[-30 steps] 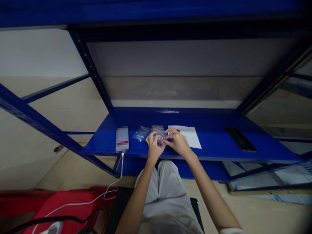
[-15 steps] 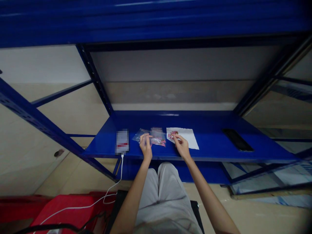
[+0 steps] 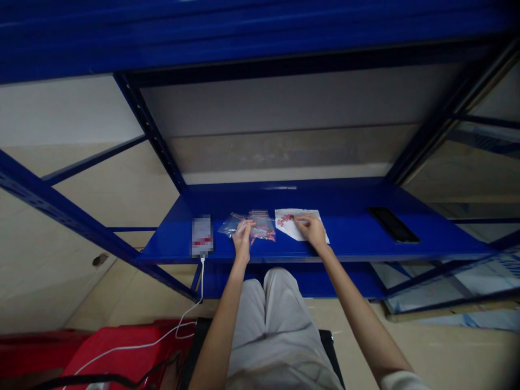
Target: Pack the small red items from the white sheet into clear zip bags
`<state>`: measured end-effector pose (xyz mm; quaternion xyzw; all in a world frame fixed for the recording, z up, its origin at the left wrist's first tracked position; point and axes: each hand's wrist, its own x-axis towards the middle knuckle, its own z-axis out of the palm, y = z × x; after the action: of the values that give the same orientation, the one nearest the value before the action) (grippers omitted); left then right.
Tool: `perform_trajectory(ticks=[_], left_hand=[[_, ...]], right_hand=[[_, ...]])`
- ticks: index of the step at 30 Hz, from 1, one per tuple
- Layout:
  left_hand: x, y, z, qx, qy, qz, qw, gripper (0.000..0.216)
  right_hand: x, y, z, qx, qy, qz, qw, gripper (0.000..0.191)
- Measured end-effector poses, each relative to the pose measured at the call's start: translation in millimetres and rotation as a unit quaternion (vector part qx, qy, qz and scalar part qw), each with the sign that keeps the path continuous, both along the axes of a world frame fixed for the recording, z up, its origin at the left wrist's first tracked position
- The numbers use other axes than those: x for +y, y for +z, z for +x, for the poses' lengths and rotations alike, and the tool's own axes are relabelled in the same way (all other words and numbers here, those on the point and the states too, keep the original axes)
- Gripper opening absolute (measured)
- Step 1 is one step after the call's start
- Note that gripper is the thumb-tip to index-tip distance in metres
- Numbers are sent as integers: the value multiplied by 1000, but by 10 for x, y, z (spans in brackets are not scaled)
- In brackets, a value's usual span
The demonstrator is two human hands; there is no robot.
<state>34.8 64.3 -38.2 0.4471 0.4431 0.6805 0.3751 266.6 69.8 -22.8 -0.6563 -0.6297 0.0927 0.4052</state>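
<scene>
My left hand (image 3: 242, 236) rests on the blue shelf (image 3: 349, 238) with its fingers touching a small clear plastic bag (image 3: 229, 223). Beside it lies a stack of clear bags holding small pink and red pieces (image 3: 262, 227). My right hand (image 3: 312, 228) lies on a white paper sheet (image 3: 293, 222), its fingertips at a little heap of pink and red pieces (image 3: 284, 219) on the sheet. Whether the right fingers pinch a piece is too small to tell.
A phone (image 3: 202, 235) lies at the shelf's left with a white cable (image 3: 179, 325) hanging down to a red bin (image 3: 117, 352). A dark flat phone-like slab (image 3: 392, 224) lies at the right. Blue uprights and an upper shelf frame the space.
My hands were together holding a small bag; they have parted. The filled bag now lies on the stack, my left hand went to the clear bags, my right to the paper sheet.
</scene>
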Motion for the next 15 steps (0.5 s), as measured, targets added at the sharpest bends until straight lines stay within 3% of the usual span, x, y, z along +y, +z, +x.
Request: perform_trajectory(ticks=[5, 15], left_hand=[[41, -36, -22, -88, -17, -27, 996, 22], [-4, 24, -18, -149, -3, -59, 987, 25]], right_hand=[[24, -49, 7, -62, 25, -15, 998, 21], [120, 23, -183, -114, 10, -33, 993, 19]])
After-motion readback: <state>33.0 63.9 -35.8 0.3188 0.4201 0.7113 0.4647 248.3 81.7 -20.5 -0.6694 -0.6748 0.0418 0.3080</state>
